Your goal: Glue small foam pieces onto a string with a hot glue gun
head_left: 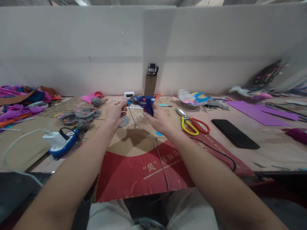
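Observation:
My right hand [157,118] is wrapped around the handle of a blue hot glue gun [147,103], its nozzle pointing left. My left hand [116,111] is closed in a pinch at the nozzle, where a strand of grey yarn [131,114] hangs from the fingertips. That strand runs down across the cardboard toward my lap. Just below the left fingers is a round grey felt piece [124,121]; whether the hand touches it I cannot tell.
Red-and-brown cardboard [134,175] lies in front of me. Scissors [189,123] and a black phone [235,133] are on the right, near purple sheets [259,113]. A bottle [150,83] stands behind. Left are grey felt pieces [81,115], a blue power strip [63,147] and colourful scraps [21,102].

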Motion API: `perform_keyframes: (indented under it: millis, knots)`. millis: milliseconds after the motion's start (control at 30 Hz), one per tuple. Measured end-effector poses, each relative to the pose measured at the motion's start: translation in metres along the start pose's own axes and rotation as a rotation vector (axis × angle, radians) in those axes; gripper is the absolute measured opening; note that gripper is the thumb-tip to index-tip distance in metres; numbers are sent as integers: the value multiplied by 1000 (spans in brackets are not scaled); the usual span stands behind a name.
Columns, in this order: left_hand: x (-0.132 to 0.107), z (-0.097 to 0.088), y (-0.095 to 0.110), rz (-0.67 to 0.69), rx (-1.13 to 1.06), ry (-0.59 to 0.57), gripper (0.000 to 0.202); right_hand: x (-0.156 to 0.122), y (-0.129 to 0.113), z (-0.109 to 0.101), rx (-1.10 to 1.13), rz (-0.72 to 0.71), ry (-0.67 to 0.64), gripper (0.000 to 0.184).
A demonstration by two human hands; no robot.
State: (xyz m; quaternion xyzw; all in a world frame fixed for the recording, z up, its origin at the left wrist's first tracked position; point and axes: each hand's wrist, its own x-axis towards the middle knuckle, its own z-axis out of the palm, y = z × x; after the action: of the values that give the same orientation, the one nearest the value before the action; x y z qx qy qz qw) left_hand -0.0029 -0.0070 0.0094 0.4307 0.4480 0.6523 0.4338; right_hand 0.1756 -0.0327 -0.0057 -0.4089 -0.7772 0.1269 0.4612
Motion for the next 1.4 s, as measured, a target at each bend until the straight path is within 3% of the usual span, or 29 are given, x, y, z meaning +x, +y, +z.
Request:
perform_keyframes:
  millis: [333, 1400]
  knots:
    - [2, -2, 1, 38, -39, 23, 18, 1, 7, 1, -17, -7, 1, 20]
    - [1, -2, 2, 48, -41, 33, 14, -1, -4, -1, 26, -12, 29, 30]
